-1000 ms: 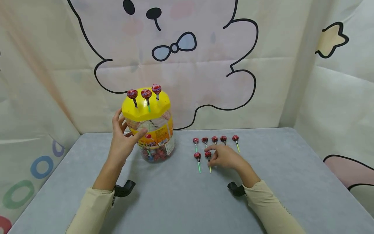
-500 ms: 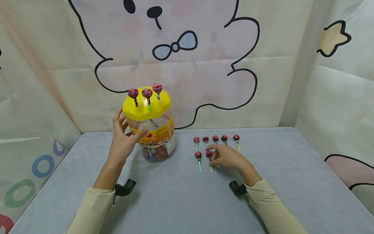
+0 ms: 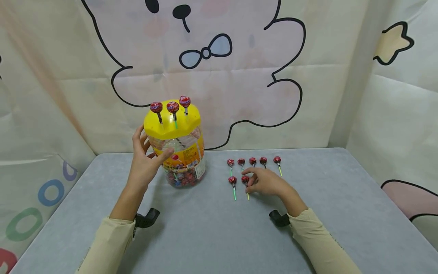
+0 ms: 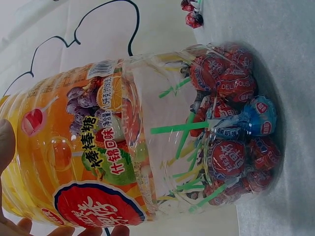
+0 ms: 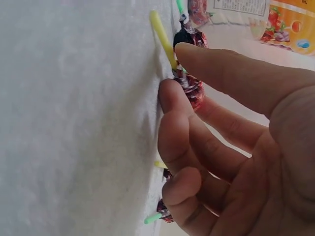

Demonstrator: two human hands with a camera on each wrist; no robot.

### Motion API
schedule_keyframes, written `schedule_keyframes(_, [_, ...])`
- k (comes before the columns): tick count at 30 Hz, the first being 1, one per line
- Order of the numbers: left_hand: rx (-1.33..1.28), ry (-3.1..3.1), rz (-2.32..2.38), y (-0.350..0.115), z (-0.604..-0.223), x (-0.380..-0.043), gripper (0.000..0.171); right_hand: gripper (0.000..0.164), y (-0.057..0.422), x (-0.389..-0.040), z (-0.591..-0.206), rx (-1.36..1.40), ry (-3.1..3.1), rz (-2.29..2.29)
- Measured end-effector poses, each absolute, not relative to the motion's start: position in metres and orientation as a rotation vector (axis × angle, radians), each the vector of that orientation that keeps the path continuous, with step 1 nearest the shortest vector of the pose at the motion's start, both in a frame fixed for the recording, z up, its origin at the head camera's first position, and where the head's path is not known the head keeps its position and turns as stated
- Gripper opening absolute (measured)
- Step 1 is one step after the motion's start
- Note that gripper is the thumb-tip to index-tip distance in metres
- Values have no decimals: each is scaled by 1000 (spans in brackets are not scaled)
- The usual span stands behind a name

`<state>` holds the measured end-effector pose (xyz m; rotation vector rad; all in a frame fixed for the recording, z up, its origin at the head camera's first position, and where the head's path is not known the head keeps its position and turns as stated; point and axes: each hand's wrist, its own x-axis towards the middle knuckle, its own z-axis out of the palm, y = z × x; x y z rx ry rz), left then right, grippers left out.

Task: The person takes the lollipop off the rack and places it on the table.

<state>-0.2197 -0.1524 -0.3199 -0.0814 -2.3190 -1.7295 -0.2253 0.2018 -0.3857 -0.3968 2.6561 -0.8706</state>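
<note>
My left hand [image 3: 145, 165] holds a clear plastic jar [image 3: 184, 142] from its left side, thumb across the front label and fingers behind. Three red-wrapped lollipops [image 3: 172, 107] stand in the jar's yellow lid [image 3: 164, 129]. Inside, more lollipops [image 4: 229, 157] lie at the bottom, mostly red with a blue one [image 4: 261, 117] among them. My right hand [image 3: 268, 182] pinches a red lollipop with a yellow stick [image 5: 162, 37] near its neck, where head and stick meet. That lollipop lies on the table, at the right end of the front row.
Left of the pinched one lies a lollipop with a green stick [image 3: 232, 180]. Behind them runs a back row of several lollipops, the rightmost one [image 3: 277, 160] set slightly apart. The grey table [image 3: 212, 236] meets a printed cloth backdrop [image 3: 239, 95] at its far edge.
The head view has shifted very slightly. Both hands, the jar and the lollipops keep their places relative to each other.
</note>
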Motion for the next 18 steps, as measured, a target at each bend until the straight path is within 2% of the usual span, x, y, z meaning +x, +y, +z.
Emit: schedule_keyframes(18, [-107, -2319, -1743, -155, -322, -219, 102, 49, 207, -227, -388, -480, 2659, -874])
